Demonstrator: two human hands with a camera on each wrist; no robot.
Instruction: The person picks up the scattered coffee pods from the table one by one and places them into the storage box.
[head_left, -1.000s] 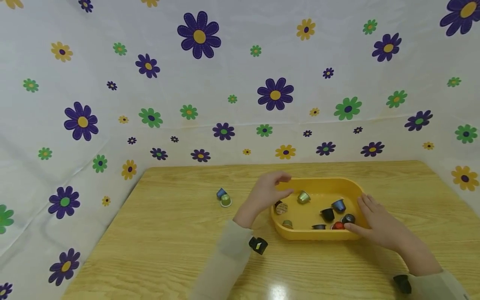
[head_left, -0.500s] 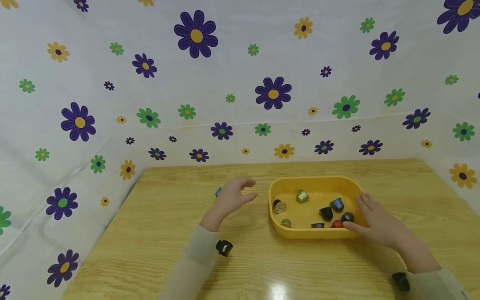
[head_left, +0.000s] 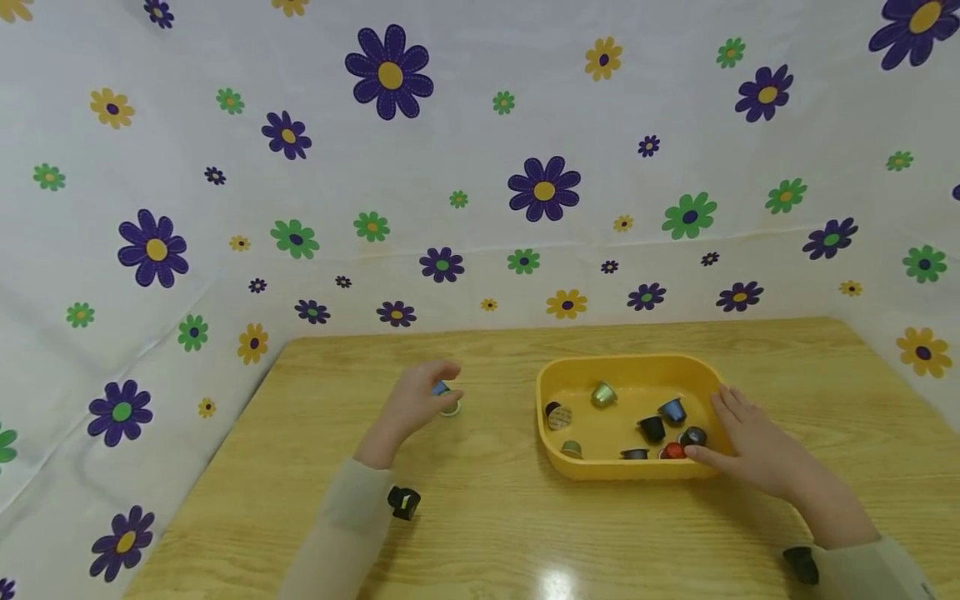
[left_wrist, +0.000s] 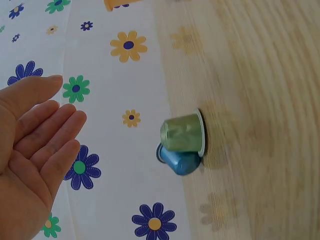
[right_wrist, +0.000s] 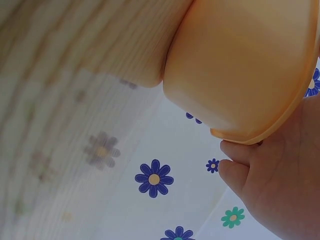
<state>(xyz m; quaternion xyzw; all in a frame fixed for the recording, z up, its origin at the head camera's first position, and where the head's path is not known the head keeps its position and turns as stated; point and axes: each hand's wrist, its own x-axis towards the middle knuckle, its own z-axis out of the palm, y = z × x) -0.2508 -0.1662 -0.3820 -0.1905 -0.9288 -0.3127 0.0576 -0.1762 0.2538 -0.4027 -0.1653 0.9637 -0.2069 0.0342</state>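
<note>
My left hand, fingers loosely bent and holding nothing, hovers beside two coffee capsules on the table. In the left wrist view the green capsule lies against the blue capsule, apart from the hand; in the head view the hand partly hides them. My right hand rests on the right end of the yellow tray, thumb over the front corner and fingers along the side. Inside the tray lie several capsules, among them a light green one, a blue one and a red one.
The wooden table backs onto a flower-printed cloth, which also rises at both sides. A black wrist device sits by the left sleeve, and another black device by the right one.
My left hand has moved left from over the tray's left end to the two capsules on the table. The right hand has stayed at the tray, which has not moved.
</note>
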